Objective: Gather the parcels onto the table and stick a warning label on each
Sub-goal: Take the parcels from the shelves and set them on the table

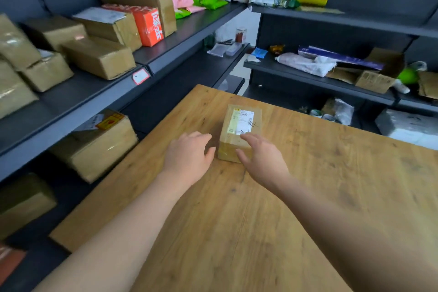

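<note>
Both hands, left (189, 156) and right (258, 159), are hovering released beside the parcel (239, 133); a careless nudge risks sliding it across the table (308, 197).

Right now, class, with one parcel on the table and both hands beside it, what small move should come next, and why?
Probably draw both hands back and reach left for another shelf box. The parcel already sits flat on the table; the left hand and right hand are open, gripping nothing, and many boxes remain shelved.
</note>
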### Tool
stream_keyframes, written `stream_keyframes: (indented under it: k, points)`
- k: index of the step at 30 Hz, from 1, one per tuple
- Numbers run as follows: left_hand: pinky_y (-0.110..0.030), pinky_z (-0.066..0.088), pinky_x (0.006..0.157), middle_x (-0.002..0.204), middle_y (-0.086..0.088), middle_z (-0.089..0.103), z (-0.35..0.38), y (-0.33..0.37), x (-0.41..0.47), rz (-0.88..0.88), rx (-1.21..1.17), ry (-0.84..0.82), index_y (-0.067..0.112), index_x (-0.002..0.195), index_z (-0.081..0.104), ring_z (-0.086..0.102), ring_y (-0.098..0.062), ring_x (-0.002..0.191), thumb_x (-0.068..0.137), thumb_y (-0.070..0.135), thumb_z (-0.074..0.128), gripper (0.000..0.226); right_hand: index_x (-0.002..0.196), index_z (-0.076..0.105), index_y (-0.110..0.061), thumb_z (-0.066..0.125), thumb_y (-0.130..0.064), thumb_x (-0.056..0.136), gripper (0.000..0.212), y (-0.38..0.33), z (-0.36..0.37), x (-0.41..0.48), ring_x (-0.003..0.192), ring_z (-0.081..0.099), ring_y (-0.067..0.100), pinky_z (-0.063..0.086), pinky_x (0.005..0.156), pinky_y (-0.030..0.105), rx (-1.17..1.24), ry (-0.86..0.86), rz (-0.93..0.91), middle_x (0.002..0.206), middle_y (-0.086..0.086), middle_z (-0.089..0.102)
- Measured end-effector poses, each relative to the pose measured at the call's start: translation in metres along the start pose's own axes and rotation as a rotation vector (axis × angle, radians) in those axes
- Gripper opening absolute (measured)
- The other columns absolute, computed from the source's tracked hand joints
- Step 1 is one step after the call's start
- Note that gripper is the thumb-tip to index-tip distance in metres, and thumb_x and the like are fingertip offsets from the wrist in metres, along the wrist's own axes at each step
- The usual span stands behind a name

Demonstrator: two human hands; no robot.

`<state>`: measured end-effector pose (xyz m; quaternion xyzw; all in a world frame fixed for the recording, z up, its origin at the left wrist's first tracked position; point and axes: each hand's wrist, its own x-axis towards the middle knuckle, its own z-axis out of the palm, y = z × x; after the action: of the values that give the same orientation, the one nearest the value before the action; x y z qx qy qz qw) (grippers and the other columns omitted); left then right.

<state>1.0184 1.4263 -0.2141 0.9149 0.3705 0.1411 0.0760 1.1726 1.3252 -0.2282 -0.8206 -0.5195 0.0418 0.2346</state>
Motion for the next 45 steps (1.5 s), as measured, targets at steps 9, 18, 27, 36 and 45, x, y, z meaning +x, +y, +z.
stream_keyframes:
  k: [9, 18, 27, 36, 45]
  points:
    - [-0.039, 0.043, 0.097, 0.129, 0.003, 0.058, -0.061, 0.023, -0.152, -0.229, 0.141, 0.117, 0.023, 0.133, 0.052, 0.054, -0.019, 0.115, 0.096, 0.043, 0.043, 0.043, 0.134, 0.052, -0.018, 0.054, -0.036, 0.092, 0.045, -0.059, -0.032, -0.089, 0.124, 0.048, 0.019, 0.035, 0.106, 0.031, -0.04, -0.082, -0.441, 0.137, -0.001, 0.053]
    - [-0.037, 0.044, 0.089, 0.12, 0.002, 0.062, -0.099, 0.053, -0.326, -0.602, 0.268, 0.183, 0.024, 0.128, 0.055, 0.056, -0.021, 0.108, 0.094, 0.044, 0.044, 0.041, 0.132, 0.053, -0.015, 0.056, -0.032, 0.091, 0.044, -0.131, -0.037, -0.197, 0.123, 0.049, 0.021, 0.036, 0.106, 0.034, 0.022, -0.169, -0.821, 0.134, 0.006, 0.055]
    - [-0.036, 0.044, 0.087, 0.117, 0.002, 0.064, -0.152, 0.071, -0.514, -0.978, 0.361, 0.325, 0.023, 0.127, 0.056, 0.057, -0.022, 0.105, 0.093, 0.042, 0.048, 0.039, 0.129, 0.056, -0.015, 0.06, -0.03, 0.089, 0.043, -0.251, -0.029, -0.324, 0.122, 0.05, 0.022, 0.034, 0.106, 0.034, 0.207, -0.308, -1.179, 0.131, 0.003, 0.057]
    - [-0.033, 0.048, 0.081, 0.112, 0.006, 0.066, -0.208, 0.098, -0.728, -1.38, 0.479, 0.435, 0.027, 0.125, 0.058, 0.059, -0.02, 0.101, 0.091, 0.044, 0.049, 0.039, 0.13, 0.055, -0.016, 0.055, -0.031, 0.092, 0.041, -0.386, -0.016, -0.504, 0.118, 0.051, 0.023, 0.038, 0.101, 0.034, 0.325, -0.494, -1.515, 0.13, 0.003, 0.059]
    - [-0.035, 0.048, 0.087, 0.12, 0.006, 0.063, -0.265, 0.155, -0.95, -1.732, 0.599, 0.49, 0.027, 0.13, 0.053, 0.057, -0.021, 0.109, 0.093, 0.046, 0.046, 0.043, 0.128, 0.058, -0.015, 0.056, -0.029, 0.091, 0.039, -0.497, -0.026, -0.727, 0.116, 0.052, 0.022, 0.038, 0.103, 0.038, 0.506, -0.64, -1.776, 0.126, 0.001, 0.061]
